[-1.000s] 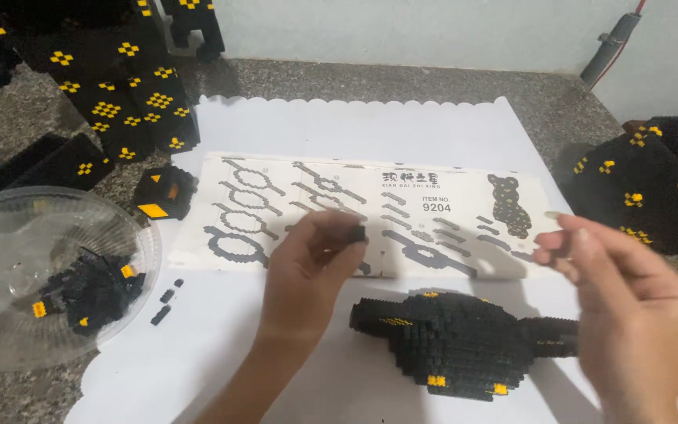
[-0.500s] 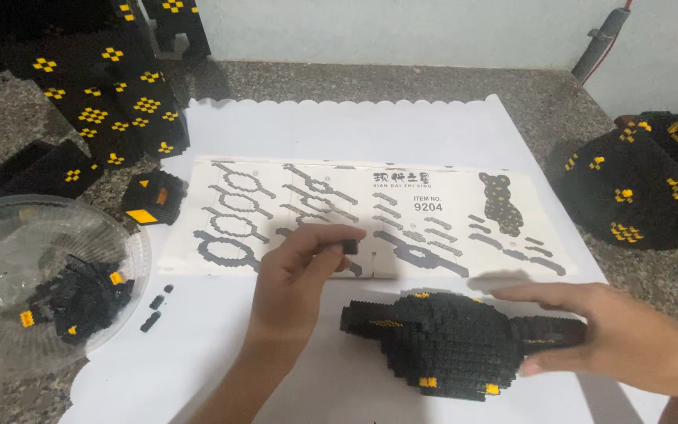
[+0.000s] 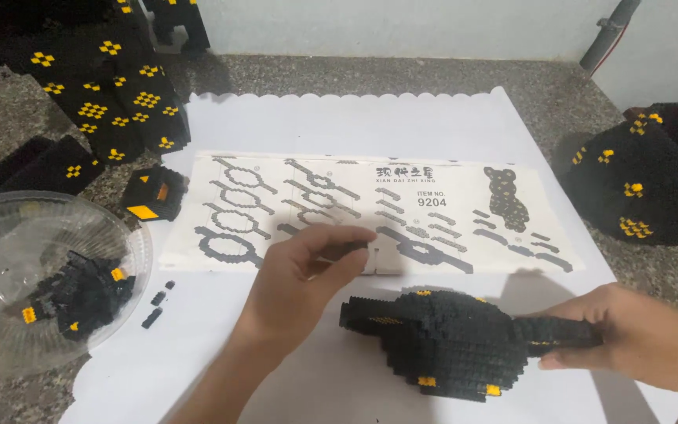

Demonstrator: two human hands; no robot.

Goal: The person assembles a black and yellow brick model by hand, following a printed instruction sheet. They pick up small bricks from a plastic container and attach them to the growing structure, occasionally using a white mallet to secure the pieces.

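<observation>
holding loose black bricks [image 3: 80, 294], the clear dish [image 3: 131, 243] sits left; right hand [image 3: 637, 334] grips brick model [image 3: 449, 341], left hand [image 3: 304, 275] pinched.

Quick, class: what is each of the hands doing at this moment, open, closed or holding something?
Left hand: fingers pinched shut on a small black brick over the instruction sheet.
Right hand: closed around the black brick model.
</observation>
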